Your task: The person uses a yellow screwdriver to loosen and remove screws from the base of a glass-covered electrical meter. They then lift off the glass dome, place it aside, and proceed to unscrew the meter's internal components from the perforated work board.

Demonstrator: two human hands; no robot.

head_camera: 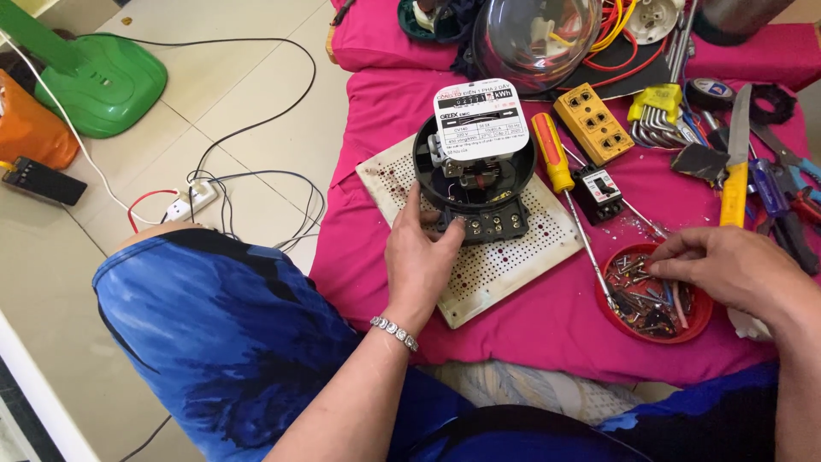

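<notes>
Head view: my left hand w/ fingers gripping the black meter base on perforated white board, pink cloth underneath, my right hand fingers pinching into red dish of screws, orange screwdriver btwn them.

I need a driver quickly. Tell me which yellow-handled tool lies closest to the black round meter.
The orange-and-yellow-handled screwdriver, lying right beside the black round meter; the yellow-handled knife lies farther right among the pliers.

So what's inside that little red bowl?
The red bowl holds a heap of small metal screws and bits. The right hand reaches in and covers part of it, so what lies under the fingers cannot be seen.
</notes>
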